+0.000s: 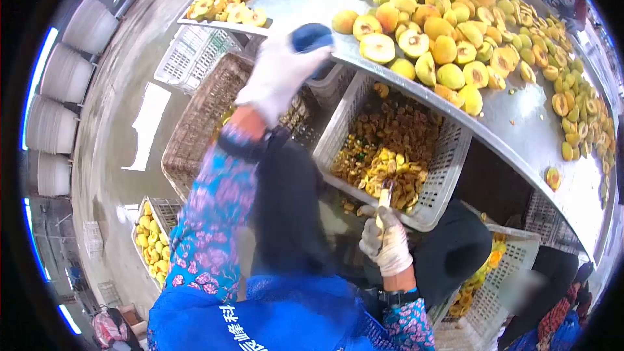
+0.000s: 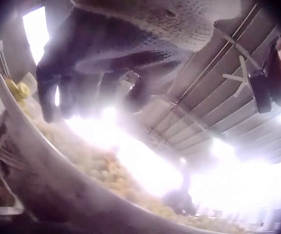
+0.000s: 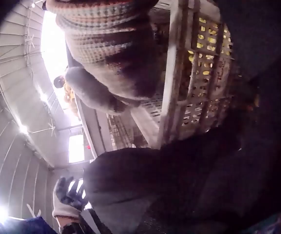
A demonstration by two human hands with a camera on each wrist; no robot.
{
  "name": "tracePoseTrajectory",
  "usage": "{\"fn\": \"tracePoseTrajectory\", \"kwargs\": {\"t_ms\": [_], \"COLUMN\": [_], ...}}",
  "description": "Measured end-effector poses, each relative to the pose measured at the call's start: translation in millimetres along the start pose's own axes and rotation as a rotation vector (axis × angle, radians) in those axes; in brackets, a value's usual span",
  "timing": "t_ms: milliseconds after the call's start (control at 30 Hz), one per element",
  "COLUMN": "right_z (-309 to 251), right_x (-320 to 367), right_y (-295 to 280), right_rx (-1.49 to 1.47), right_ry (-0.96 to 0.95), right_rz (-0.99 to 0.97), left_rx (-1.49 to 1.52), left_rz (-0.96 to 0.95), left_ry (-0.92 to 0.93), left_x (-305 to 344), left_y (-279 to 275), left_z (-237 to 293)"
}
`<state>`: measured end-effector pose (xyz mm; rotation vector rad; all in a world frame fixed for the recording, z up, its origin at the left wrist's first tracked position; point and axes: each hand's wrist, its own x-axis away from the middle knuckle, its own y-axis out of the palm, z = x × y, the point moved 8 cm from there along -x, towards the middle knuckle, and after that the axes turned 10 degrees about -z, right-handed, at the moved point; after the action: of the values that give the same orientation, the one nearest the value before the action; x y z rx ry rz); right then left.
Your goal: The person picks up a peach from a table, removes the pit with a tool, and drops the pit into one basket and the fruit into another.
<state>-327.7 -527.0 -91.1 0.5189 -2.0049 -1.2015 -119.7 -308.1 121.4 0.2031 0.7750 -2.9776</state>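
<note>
Now, the left hand point(image 1: 279, 75), in a white glove with blue fingertips, reaches up to the near edge of the table point(image 1: 520, 117). Its fingers are stretched out and loose and grasp nothing, close to a whole fruit point(image 1: 344, 21) that lies at this edge. The right hand point(image 1: 388, 242) is low, below the table edge, and is clenched around a small tool point(image 1: 385, 196) whose metal tip points up to the white basket point(image 1: 452, 156). This basket hangs just under the table edge and holds many brown stones point(image 1: 390, 130) and yellow scraps. On the table, many halved fruits point(image 1: 379, 47) lie with the stone already out. So I judge a good part of the work is done, but many uncut fruits remain farther along the table.
</note>
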Motion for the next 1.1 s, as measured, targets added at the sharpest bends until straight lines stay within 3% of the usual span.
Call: {"fn": "tracePoseTrajectory", "kwargs": {"t_ms": [33,67,133,200,300,367,400,500,533,567,600,633,700,733,800,867,900,967,1000,1033,1100], "right_z": [-7,6,9,9,-6,-3,0,-4,-5,-6,-4,-22,-58,-77,-109,-110,-107,-93,-85,-77,-65], "right_x": [2,6,8,8,7,8,7,9,11,13,10,17,25,30,37,30,27,19,18,16,14], "right_y": [4,-22,-35,-44,-45,-45,-46,-35,-32,-31,-28,-17,1,19,68,87,91,88,84,81,74], "right_rx": [0.201,0.017,0.037,0.018,0.260,0.211,0.191,0.153,0.129,0.106,-0.135,0.090,0.370,0.569,0.655,0.566,0.600,0.599,0.582,0.560,0.523], "right_ry": [-0.045,-0.011,-0.010,-0.030,-0.090,-0.031,-0.016,0.008,-0.004,-0.016,-0.046,-0.138,-0.455,-0.518,-0.549,-0.539,-0.547,-0.459,-0.427,-0.398,-0.327], "right_rz": [0.067,0.239,0.324,0.384,0.427,0.437,0.432,0.416,0.387,0.357,0.263,0.353,0.299,0.360,0.442,0.423,0.380,0.339,0.315,0.288,0.313], "left_rx": [-0.048,-0.414,-0.727,-0.780,-0.787,-0.749,-0.726,-0.290,0.086,0.338,0.568,0.798,0.931,0.872,0.738,0.715,0.832,1.179,1.171,1.349,1.567], "left_rz": [-0.113,-0.198,-0.229,-0.282,-0.323,-0.348,-0.269,-0.293,-0.290,-0.313,-0.361,-0.407,-0.421,-0.465,-0.396,-0.344,-0.329,-0.245,-0.240,-0.282,-0.225], "left_ry": [0.031,-0.083,0.000,-0.047,-0.109,-0.160,-0.110,-0.031,-0.160,-0.124,-0.094,-0.062,-0.087,0.023,-0.059,-0.219,-0.214,-0.414,-0.453,-0.500,-0.500], "left_x": [-24,-43,-76,-91,-105,-106,-107,-113,-105,-91,-74,-57,-17,2,47,88,105,139,150,159,178], "left_y": [21,37,76,100,120,124,121,110,103,100,98,97,100,101,108,122,135,146,141,146,143], "left_z": [1,2,4,-10,-17,-22,-27,-34,-30,-13,6,21,32,46,39,19,-4,-28,-29,-37,-51]}}
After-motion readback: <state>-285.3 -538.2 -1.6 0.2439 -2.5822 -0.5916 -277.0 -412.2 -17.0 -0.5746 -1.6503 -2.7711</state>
